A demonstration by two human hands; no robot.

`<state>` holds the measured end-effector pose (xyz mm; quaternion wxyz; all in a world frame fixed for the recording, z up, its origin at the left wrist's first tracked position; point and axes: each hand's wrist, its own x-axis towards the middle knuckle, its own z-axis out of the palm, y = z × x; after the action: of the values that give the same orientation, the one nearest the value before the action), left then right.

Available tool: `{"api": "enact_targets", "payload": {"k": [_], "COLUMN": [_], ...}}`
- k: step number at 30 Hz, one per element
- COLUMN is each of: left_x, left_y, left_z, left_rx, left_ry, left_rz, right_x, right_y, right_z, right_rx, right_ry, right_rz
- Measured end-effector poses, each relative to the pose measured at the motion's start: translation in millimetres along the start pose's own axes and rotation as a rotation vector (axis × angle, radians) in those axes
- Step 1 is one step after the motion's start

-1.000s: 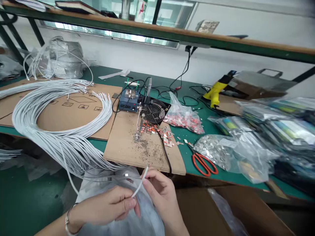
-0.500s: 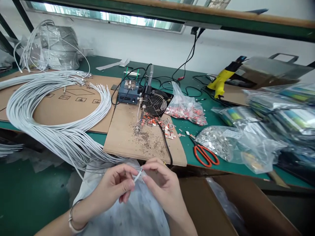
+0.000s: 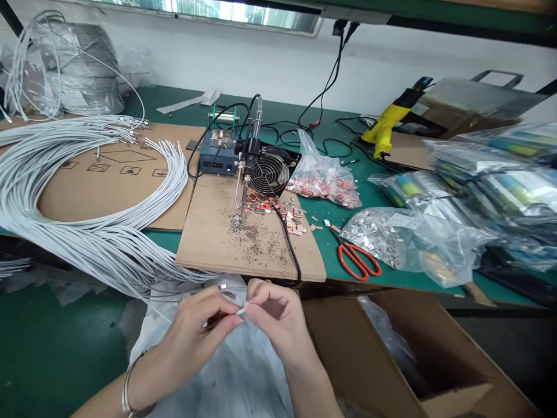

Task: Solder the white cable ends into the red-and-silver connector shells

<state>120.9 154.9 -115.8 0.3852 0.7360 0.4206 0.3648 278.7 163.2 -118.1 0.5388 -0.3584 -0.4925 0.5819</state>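
Near the lower middle, my left hand (image 3: 198, 325) pinches a short white cable end (image 3: 240, 312) between thumb and forefinger. My right hand (image 3: 274, 316) meets it from the other side, its thumb and fingertips closed on the tip of the same cable. The tip itself is hidden by the fingers. Just above my left fingers a small metal piece (image 3: 223, 286) shows. Both hands are over the pale cloth (image 3: 226, 377) on the lap, in front of the cardboard sheet (image 3: 213, 249). A large bundle of white cables (image 3: 100, 244) lies to the left.
Behind the hands stand a blue soldering station (image 3: 219, 159), an upright iron (image 3: 255, 133) and a fan (image 3: 270, 174). Rightward are red-handled scissors (image 3: 359, 261), a bag of metal parts (image 3: 383, 238), a bag of orange-and-silver parts (image 3: 326, 180) and a yellow heat gun (image 3: 385, 130). An open carton (image 3: 357, 348) sits below.
The view has shifted, so the bench sits higher and further left. My hands have drawn closer together, and less of the white cable shows between them. The small metal piece has come into sight.
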Motion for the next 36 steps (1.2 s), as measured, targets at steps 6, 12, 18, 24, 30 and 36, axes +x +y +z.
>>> {"api": "enact_targets", "payload": {"k": [6, 12, 18, 24, 30, 36], "left_x": [-0.8, 2.2, -0.4, 1.3, 3.3, 4.3], "left_y": [1.2, 1.9, -6.3, -8.9, -11.6, -6.9], "left_z": [-3.2, -4.5, -2.4, -4.8, -13.1, -11.9], "left_rx": [-0.270, -0.469, -0.252, -0.086, 0.084, 0.168], "left_ry": [0.080, 0.044, 0.052, 0.072, 0.019, 0.104], "left_rz": [-0.117, -0.209, -0.037, 0.164, 0.334, 0.196], "right_x": [4.6, -1.7, -2.1, -0.7, 1.9, 2.6], "right_y": [1.8, 0.1, -6.4, 0.1, 22.9, 15.1], "right_z": [-10.2, 1.7, 4.8, -0.2, 2.7, -6.3], "right_rx": [0.180, -0.213, -0.295, -0.032, 0.295, -0.004], "right_ry": [0.230, 0.000, 0.011, -0.020, -0.138, -0.057], "right_rz": [-0.078, -0.149, -0.252, -0.065, 0.255, 0.128]}}
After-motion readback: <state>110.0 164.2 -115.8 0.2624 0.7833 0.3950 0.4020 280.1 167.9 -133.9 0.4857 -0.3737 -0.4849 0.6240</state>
